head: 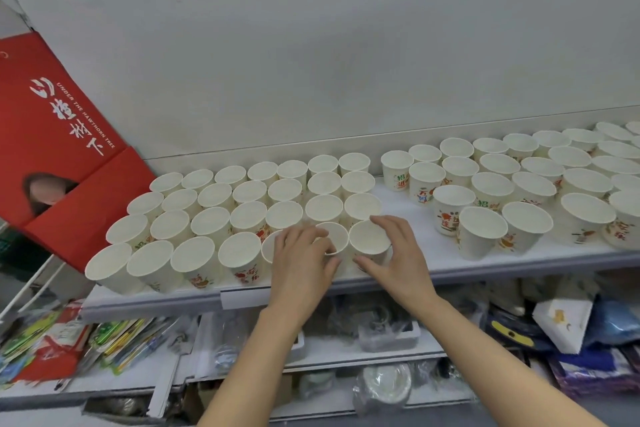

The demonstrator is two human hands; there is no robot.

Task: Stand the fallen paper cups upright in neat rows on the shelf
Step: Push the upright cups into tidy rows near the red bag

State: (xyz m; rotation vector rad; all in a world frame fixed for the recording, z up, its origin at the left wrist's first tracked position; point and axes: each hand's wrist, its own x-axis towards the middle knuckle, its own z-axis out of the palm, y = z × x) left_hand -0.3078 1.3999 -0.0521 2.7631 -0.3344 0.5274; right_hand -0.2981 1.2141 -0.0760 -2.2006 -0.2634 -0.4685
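White paper cups [239, 250] upright in rows on white shelf [519, 262]; left hand [301, 258], right hand [394, 253] each gripping one. Red carton [62, 135]: "UNDER THE HAWTHORN TREE".

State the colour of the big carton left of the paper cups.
Red cardboard carton with white lettering, seen in the head view.

A single wide-angle head camera looks forward and down from close range at a white metal shelf [408, 270] lined with white paper cups [322, 208]. It faces the grey back wall [311, 62], with the lower shelves beneath at the bottom edge.
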